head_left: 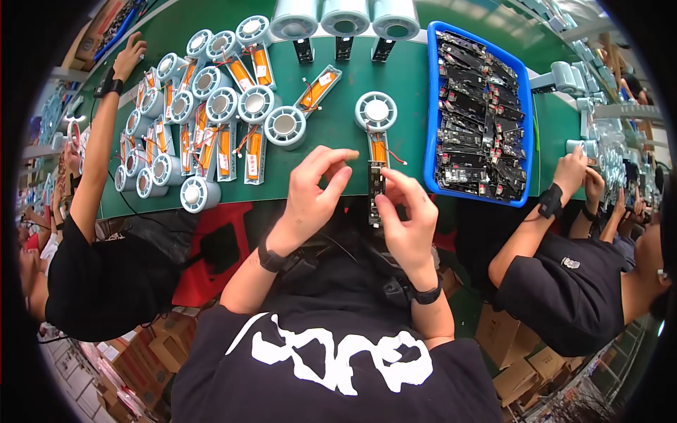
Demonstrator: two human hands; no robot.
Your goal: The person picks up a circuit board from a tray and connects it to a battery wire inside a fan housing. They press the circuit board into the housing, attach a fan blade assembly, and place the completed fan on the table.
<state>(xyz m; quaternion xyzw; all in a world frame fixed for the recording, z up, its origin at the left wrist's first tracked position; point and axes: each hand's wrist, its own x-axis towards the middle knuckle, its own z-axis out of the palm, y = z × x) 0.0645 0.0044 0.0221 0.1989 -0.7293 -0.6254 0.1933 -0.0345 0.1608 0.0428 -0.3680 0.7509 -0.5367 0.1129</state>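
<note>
A narrow black circuit board (376, 201) stands near the table's front edge, pinched between the thumb and fingers of my right hand (409, 211). Just left of it is my left hand (314, 190), its thumb and index finger apart and nothing visible between them. Directly beyond the board lies a light-blue handheld fan body (376, 111) with a round head. An orange battery (379, 149) and a red wire show in its open handle, whose near end is partly covered by the board.
Many similar fan bodies (222, 104) with orange batteries crowd the green table's left side. A blue tray (431, 113) full of black circuit boards stands right. Three upright fan bodies (345, 17) line the back. Co-workers' arms (102, 151) reach in at both sides.
</note>
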